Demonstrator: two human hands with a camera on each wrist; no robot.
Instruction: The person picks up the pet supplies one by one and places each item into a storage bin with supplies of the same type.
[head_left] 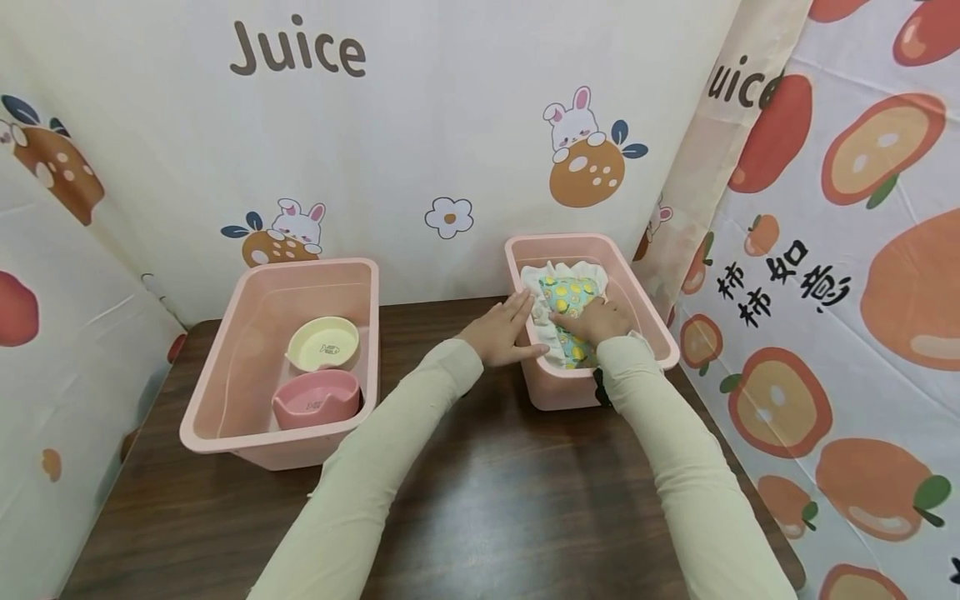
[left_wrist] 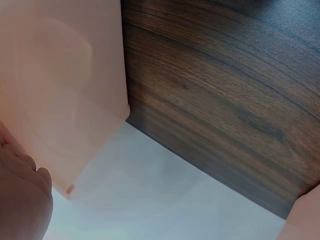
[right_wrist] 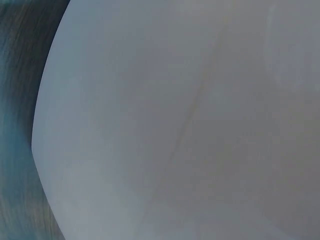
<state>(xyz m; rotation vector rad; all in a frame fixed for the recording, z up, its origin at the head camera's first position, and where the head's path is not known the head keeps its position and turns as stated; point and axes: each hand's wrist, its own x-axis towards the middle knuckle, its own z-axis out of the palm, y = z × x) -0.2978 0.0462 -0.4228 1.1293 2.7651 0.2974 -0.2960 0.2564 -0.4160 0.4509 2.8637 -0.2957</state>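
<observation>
In the head view, a turquoise lemon-print cloth (head_left: 567, 292) with white ruffled edges lies inside the right pink tub (head_left: 562, 385). My right hand (head_left: 603, 321) is over the cloth, its thumb stretched left across the print. Its fingertips are hidden, so I cannot tell whether they pinch the fabric. At the tub's left rim rests my left hand (head_left: 501, 333), fingers straight and spread. The left wrist view catches part of the left hand (left_wrist: 22, 192) beside the tub's pink wall (left_wrist: 55, 90). Only a blurred pale surface fills most of the right wrist view.
A larger pink tub (head_left: 240, 350) stands on the left, holding a pale yellow bowl (head_left: 324, 346) and a pink bowl (head_left: 317, 400) with a raised, pointed rim. Both tubs sit on a dark wood table (head_left: 480, 500), with printed curtains (head_left: 450, 125) behind and at the sides.
</observation>
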